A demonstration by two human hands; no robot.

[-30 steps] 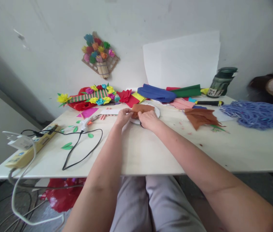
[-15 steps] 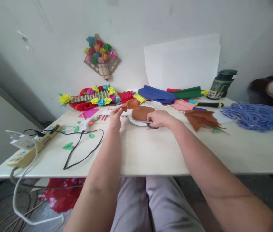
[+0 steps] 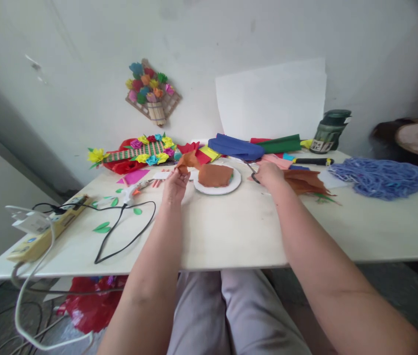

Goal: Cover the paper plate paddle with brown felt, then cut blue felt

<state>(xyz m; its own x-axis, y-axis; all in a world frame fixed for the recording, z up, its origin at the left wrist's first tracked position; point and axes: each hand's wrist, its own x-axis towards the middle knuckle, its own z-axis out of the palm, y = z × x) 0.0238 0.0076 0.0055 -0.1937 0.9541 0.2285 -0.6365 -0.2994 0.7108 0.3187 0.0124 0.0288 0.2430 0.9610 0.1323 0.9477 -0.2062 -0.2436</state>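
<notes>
My left hand [image 3: 175, 184] pinches a small brown paper scrap [image 3: 187, 161] raised just above the table, left of a white plate [image 3: 233, 185]. A folded brown paper piece [image 3: 215, 174] lies on that plate. My right hand [image 3: 270, 174] is to the right of the plate and grips a pair of scissors [image 3: 252, 172], whose blades point back toward the coloured papers. A heap of brown paper [image 3: 305, 180] lies just right of this hand.
A glue gun [image 3: 130, 192] with a black cord [image 3: 120, 231] and a yellow power strip [image 3: 42, 233] lie at the left. Paper flowers [image 3: 140, 149], rolled coloured paper [image 3: 234, 146], a dark bottle [image 3: 329, 130], a black-handled knife [image 3: 310, 161] and blue netting [image 3: 381, 176] line the back and right.
My left hand lifted a brown scrap off the piece on the plate. My right hand moved right with the scissors, away from the plate toward the brown paper heap.
</notes>
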